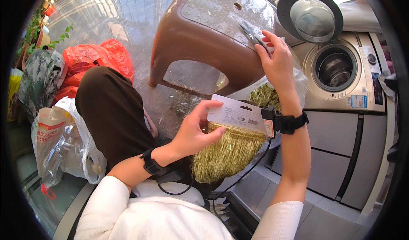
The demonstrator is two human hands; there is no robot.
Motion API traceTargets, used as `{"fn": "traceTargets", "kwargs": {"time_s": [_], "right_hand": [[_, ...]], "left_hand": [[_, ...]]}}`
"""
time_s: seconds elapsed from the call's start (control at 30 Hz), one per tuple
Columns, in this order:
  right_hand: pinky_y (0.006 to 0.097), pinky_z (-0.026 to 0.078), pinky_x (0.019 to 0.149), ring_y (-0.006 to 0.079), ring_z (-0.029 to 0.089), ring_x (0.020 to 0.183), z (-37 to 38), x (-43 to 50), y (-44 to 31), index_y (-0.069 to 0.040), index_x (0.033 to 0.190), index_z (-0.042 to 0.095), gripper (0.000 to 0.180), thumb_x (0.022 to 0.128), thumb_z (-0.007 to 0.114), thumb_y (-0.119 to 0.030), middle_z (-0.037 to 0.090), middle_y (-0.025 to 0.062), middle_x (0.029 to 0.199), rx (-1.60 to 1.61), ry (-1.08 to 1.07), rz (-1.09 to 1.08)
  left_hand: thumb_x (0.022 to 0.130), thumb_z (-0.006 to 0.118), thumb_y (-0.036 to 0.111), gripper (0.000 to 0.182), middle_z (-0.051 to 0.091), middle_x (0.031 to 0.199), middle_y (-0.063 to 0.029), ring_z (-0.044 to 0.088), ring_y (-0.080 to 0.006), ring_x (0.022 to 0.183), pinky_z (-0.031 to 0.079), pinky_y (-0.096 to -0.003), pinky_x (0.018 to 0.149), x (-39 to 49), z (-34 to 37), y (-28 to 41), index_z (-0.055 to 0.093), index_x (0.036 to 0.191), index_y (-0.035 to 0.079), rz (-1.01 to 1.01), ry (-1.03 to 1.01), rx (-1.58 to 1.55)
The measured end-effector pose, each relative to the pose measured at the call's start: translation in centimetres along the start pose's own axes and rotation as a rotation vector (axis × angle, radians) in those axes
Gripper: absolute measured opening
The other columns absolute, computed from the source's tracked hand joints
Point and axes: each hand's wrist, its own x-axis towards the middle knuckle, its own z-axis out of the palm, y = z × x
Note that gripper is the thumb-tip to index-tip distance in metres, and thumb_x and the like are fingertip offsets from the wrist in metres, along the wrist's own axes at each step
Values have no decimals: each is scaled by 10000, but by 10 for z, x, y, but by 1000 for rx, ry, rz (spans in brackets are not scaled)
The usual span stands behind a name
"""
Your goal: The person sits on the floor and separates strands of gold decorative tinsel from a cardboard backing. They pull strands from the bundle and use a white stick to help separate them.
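My left hand (191,128) holds the left edge of a white printed header card (238,112) with a hang slot. Below the card hangs a thick gold tinsel fringe (228,157), over my lap. Farther off, my right hand (276,56) is at the near right edge of a brown plastic stool (198,41). A pair of scissors (249,32) lies there, blades pointing away from me. Its handles are partly hidden by my right thumb and fingers, so a firm grip cannot be made out.
More gold tinsel (265,96) sits in a clear plastic bag (298,77) beyond my right forearm. Tinsel scraps (185,104) litter the floor by the stool. A washing machine (335,67) with its door open stands right; red plastic bags (96,59) lie left. Cables run from my wrist straps.
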Motion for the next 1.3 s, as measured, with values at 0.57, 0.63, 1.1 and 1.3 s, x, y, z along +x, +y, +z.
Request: {"fn": "traceTargets", "kwargs": {"time_s": [0.57,0.63,1.1,1.3], "right_hand": [[177,439,627,33,548,736,-74,-183,-32,-3,983,647,165,848,703,-78,646,19,1015,964,-358,720],[169,411,578,17,505,686,-72,-180,-32,-13,954,644,156,824,719,-59,636,7,1002,891,-393,633],[163,376,554,8,460,628,-99,-179,-52,6,972,656,220,800,758,-83,567,-37,773,904,-430,590],[174,341,532,19,432,640,-87,-180,-56,-6,850,682,87,804,743,-46,550,-15,812,892,-168,496]], "left_hand": [[803,630,-86,584,647,1069,-134,620,-124,966,490,-241,799,-9,-36,51,381,1316,41,213,54,89],[793,637,-88,591,647,1070,-136,620,-130,974,488,-246,811,-14,-37,56,385,1312,41,240,38,147],[742,694,-58,634,647,1074,-140,623,-167,1009,479,-286,883,-30,-46,67,389,1293,16,347,33,233],[738,710,-43,651,643,1082,-150,625,-175,1007,482,-291,888,-35,-43,68,377,1296,12,341,24,154]]}}
